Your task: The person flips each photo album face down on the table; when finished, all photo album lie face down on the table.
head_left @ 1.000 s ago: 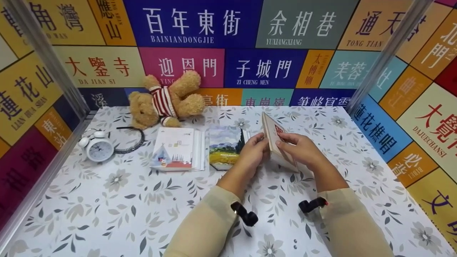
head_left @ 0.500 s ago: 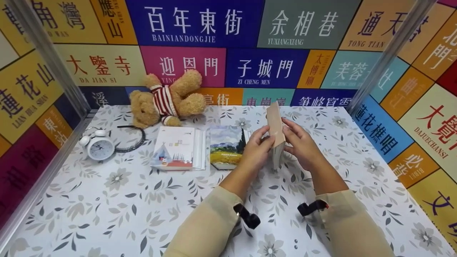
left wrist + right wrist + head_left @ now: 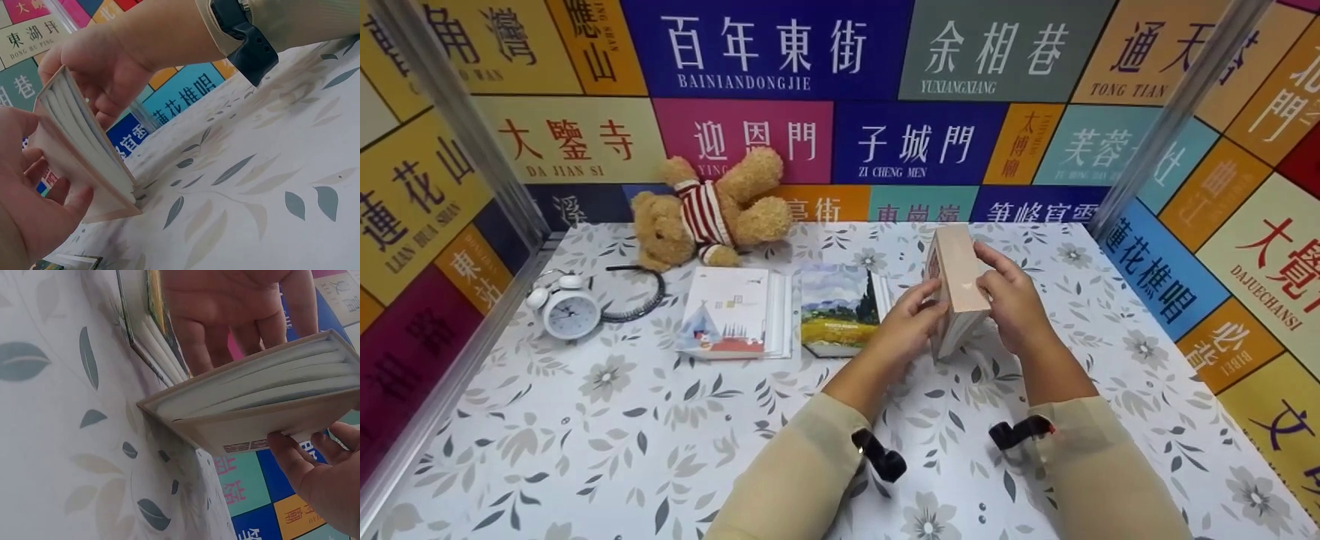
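Note:
A tan-covered paperback book (image 3: 956,285) stands tilted on one corner on the flowered table (image 3: 607,420), right of centre. My left hand (image 3: 911,322) holds its left cover, thumb up against it. My right hand (image 3: 1009,296) grips the right cover and the top edge. The left wrist view shows the page block (image 3: 84,146) between both hands, one corner touching the table. In the right wrist view the book (image 3: 264,410) lies across the frame with my right fingertips (image 3: 292,455) under it and the left hand's fingers (image 3: 236,320) behind.
A book with a landscape cover (image 3: 838,309) lies just left of my hands, and a white booklet stack (image 3: 731,311) beside it. A teddy bear (image 3: 709,206), a black cord loop (image 3: 641,296) and a white alarm clock (image 3: 568,309) are at the back left. Sign-covered walls enclose the table.
The book has been turned from lying slanted with its red-printed cover up to standing on edge, and now leans right with its plain tan cover facing me. Both hands rose slightly.

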`<state>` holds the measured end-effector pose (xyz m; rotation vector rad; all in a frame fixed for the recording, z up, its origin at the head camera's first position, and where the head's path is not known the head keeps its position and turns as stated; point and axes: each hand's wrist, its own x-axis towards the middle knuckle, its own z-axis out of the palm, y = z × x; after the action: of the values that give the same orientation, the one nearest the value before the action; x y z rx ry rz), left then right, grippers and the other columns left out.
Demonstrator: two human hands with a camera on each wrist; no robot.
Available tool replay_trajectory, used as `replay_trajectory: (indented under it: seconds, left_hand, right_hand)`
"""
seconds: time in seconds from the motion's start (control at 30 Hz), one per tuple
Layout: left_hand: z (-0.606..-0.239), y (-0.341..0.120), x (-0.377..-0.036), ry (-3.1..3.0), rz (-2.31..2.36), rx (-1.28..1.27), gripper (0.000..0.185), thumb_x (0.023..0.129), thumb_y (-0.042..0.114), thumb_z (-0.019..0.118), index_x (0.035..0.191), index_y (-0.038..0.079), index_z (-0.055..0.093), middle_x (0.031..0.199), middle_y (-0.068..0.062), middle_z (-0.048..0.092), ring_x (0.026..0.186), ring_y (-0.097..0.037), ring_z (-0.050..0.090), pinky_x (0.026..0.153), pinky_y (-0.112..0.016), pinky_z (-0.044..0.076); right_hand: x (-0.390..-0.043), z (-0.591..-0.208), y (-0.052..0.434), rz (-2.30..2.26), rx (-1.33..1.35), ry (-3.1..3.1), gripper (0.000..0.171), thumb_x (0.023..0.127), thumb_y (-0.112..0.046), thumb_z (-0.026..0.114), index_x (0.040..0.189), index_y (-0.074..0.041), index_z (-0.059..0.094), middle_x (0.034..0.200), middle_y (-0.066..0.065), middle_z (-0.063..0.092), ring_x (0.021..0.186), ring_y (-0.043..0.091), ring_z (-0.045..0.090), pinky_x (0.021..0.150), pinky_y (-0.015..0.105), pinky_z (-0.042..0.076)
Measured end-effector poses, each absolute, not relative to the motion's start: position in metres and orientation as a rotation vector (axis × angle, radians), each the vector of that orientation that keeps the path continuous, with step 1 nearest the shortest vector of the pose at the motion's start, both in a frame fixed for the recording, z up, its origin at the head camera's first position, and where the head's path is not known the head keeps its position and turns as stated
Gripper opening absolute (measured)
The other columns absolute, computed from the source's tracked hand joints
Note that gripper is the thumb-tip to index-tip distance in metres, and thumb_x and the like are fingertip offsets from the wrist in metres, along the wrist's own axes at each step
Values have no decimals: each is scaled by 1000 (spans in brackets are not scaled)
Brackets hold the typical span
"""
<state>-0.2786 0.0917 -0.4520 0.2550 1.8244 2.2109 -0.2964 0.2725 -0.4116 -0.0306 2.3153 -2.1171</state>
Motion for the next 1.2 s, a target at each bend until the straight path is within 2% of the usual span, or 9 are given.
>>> replay_trajectory:
  seconds: [0.13, 0.3, 0.43, 0.53, 0.6, 0.7, 0.83, 1.1, 1.2]
  left_hand:
    - [-461, 93, -279, 1789, 2171, 165, 54, 107, 24, 64, 160, 24, 52, 172, -7, 38, 143, -28, 57, 118, -46, 51]
    - [-468, 93, -278, 1711, 2141, 111, 59, 105, 24, 66, 161, 26, 50, 175, -5, 36, 158, -27, 40, 126, -46, 43]
    - [-470, 94, -278, 1730, 2128, 123, 61, 103, 24, 67, 161, 23, 50, 174, -3, 39, 162, -28, 35, 132, -43, 35]
    - [-471, 94, -278, 1789, 2103, 128, 60, 102, 24, 68, 160, 21, 52, 172, -4, 42, 162, -29, 36, 135, -44, 29]
    - [-471, 94, -278, 1819, 2091, 112, 57, 103, 25, 68, 158, 22, 55, 171, -4, 45, 162, -29, 36, 135, -45, 27]
    - [-471, 95, -278, 1806, 2089, 79, 55, 104, 25, 67, 157, 23, 55, 171, -5, 44, 161, -28, 37, 134, -44, 29]
    - [-471, 96, -277, 1783, 2092, 57, 56, 105, 22, 66, 159, 21, 53, 173, -7, 40, 161, -27, 37, 133, -43, 33]
    - [-470, 95, -279, 1886, 2050, 47, 58, 104, 24, 65, 161, 21, 51, 173, -7, 41, 163, -27, 34, 136, -44, 26]
    - [-469, 95, -279, 1939, 2021, 67, 59, 105, 23, 63, 162, 18, 49, 172, -8, 42, 163, -28, 35, 136, -44, 26]
  right_hand:
    - [-298, -413, 274, -2065, 58, 2361, 68, 100, -9, 37, 167, -19, 40, 171, 14, 39, 132, 22, 58, 91, 18, 61]
    - [-301, -416, 277, -2049, 102, 2406, 65, 101, -11, 40, 165, -20, 43, 166, 14, 45, 117, 14, 64, 87, 17, 61]
    - [-303, -420, 282, -2052, 85, 2392, 60, 109, -25, 56, 166, -20, 41, 163, 20, 48, 109, 7, 69, 86, 20, 63]
    - [-305, -422, 289, -2033, 92, 2397, 72, 104, -36, 71, 167, -21, 40, 160, 24, 51, 103, 6, 73, 84, 23, 65]
    - [-307, -423, 295, -2016, 120, 2408, 77, 101, -38, 76, 167, -21, 40, 161, 22, 51, 108, 8, 72, 84, 23, 65]
    - [-312, -426, 305, -2004, 194, 2397, 78, 99, -35, 79, 166, -22, 42, 169, 15, 45, 128, 17, 66, 88, 20, 63]
    - [-319, -433, 318, -2008, 272, 2339, 76, 101, -25, 77, 167, -21, 39, 177, 4, 34, 153, 27, 48, 92, 15, 60]
    - [-329, -456, 334, -1954, 341, 2297, 83, 101, -13, 74, 171, -17, 29, 179, 0, 27, 160, 24, 37, 92, 10, 56]
    - [-329, -460, 336, -1914, 364, 2292, 83, 101, -14, 73, 171, -18, 28, 179, 0, 27, 161, 22, 36, 103, 14, 54]
